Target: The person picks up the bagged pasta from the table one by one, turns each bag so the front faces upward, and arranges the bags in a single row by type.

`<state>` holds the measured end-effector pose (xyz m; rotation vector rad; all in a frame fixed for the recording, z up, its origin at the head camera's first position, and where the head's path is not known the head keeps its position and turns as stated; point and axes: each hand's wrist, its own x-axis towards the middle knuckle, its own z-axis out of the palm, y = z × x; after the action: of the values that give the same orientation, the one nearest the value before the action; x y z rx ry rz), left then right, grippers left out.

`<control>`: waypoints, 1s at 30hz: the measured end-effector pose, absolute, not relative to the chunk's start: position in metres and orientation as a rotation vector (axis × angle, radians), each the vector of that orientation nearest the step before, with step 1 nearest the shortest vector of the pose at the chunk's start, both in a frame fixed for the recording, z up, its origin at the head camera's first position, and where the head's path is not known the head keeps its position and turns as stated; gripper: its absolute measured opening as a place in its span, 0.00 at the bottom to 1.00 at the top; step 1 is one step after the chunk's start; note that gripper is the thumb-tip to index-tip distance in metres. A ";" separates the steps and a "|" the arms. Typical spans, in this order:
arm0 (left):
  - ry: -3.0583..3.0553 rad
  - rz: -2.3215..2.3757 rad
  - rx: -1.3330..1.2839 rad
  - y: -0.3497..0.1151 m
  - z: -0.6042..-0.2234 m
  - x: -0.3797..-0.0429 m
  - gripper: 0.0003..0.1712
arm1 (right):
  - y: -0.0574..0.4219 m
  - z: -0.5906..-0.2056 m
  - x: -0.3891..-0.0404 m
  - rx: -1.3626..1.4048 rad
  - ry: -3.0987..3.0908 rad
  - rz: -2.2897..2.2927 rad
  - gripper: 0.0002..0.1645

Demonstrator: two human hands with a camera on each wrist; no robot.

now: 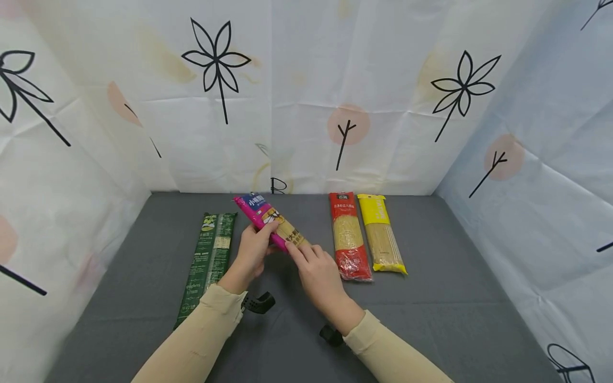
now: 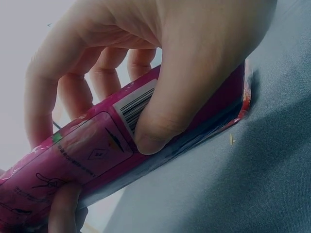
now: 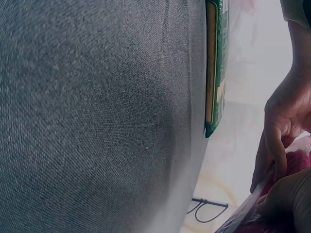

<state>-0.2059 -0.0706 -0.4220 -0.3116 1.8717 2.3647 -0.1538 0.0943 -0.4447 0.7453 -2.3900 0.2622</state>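
Both hands grip a pink and blue packet of dried noodles (image 1: 255, 208), held slantwise near the far side of the table. My left hand (image 1: 252, 250) holds it around the middle, and in the left wrist view its thumb lies beside a printed barcode (image 2: 133, 108). At the packet's lower right end is my right hand (image 1: 320, 274), whose thumb (image 2: 64, 206) presses the wrapper. Left of the hands lies a green spaghetti packet (image 1: 197, 271), partly covered by the left forearm. A red noodle packet (image 1: 348, 230) lies just beyond the right hand.
Beside the red packet rests a yellow noodle packet (image 1: 381, 239). Dark grey cloth (image 1: 445, 298) covers the table. Patterned white fabric (image 1: 306, 64) encloses its back and sides. Black bands (image 1: 259, 303) are worn at both wrists.
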 end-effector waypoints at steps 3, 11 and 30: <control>1.860 2.372 -0.321 -0.072 -0.423 -0.206 0.28 | 0.094 -0.445 -0.154 0.747 -2.410 0.271 0.31; 1.841 2.394 -0.317 -0.075 -0.426 -0.206 0.27 | 0.095 -0.447 -0.153 0.761 -2.438 0.385 0.35; 1.875 2.371 -0.296 -0.086 -0.430 -0.207 0.27 | 0.115 -0.450 -0.155 0.799 -2.550 0.697 0.30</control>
<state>-0.2069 -0.0858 -0.4300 -0.2963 1.8747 2.3713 -0.1555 0.1149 -0.4505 0.7990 -2.5500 0.6969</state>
